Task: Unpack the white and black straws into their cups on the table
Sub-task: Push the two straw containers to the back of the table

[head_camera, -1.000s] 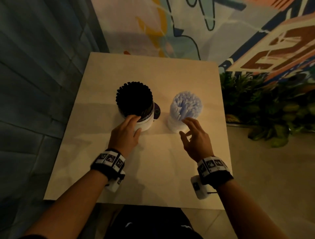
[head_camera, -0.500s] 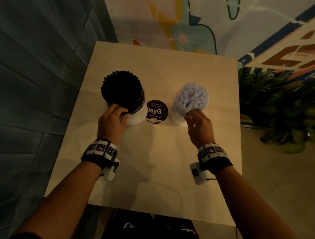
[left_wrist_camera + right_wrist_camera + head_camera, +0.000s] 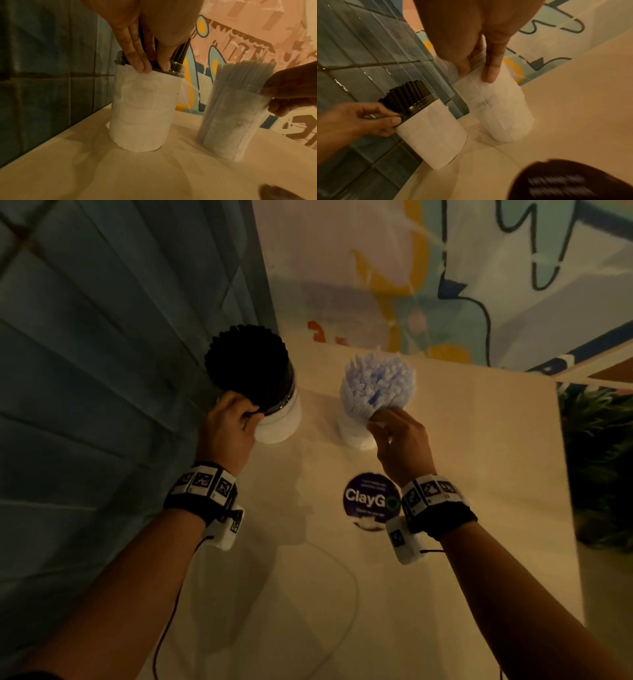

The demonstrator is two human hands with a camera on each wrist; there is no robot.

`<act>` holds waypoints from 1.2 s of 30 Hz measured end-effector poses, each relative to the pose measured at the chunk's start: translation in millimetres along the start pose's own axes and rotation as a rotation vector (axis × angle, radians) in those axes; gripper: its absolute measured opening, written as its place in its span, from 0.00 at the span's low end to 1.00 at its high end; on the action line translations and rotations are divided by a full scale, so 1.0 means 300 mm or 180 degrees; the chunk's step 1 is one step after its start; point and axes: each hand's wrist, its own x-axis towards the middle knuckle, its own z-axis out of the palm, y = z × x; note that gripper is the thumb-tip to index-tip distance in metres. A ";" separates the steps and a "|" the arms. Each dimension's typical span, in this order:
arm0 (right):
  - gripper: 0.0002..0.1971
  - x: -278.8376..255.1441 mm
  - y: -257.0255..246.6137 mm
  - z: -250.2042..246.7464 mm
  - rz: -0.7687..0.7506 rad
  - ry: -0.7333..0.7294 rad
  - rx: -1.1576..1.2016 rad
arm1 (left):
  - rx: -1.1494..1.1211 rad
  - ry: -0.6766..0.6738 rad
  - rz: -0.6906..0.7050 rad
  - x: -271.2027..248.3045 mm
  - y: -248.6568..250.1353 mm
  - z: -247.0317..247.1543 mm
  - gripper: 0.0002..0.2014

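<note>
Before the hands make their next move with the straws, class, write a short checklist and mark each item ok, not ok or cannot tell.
1. Left hand pinches the clear wrap at the rim of the black straws: ok.
2. Right hand grips the wrap on the white straws: ok.
3. Both bundles stand upright on the table: ok.
4. Paper sleeves off: not ok.
5. Cups visible under the sleeves: cannot tell.
6. Round sticker lies apart from both bundles: ok.

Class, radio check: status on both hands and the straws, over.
Left hand pinching wrap at black straws. Right hand pinching wrap at white straws. Both bundles upright in cups. Nothing blocking.
</note>
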 end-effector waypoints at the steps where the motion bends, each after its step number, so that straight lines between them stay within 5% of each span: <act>1: 0.03 0.054 -0.017 0.036 -0.0015 0.0011 0.0018 | -0.0031 -0.0010 0.0006 0.051 -0.021 -0.004 0.04; 16: 0.06 0.567 -0.112 0.277 0.0066 0.0077 -0.0136 | -0.0087 -0.0007 0.0051 0.561 -0.227 0.064 0.05; 36: 0.10 0.625 -0.169 0.331 0.0118 -0.0054 -0.0205 | 0.0150 0.0041 -0.0124 0.589 -0.173 0.037 0.07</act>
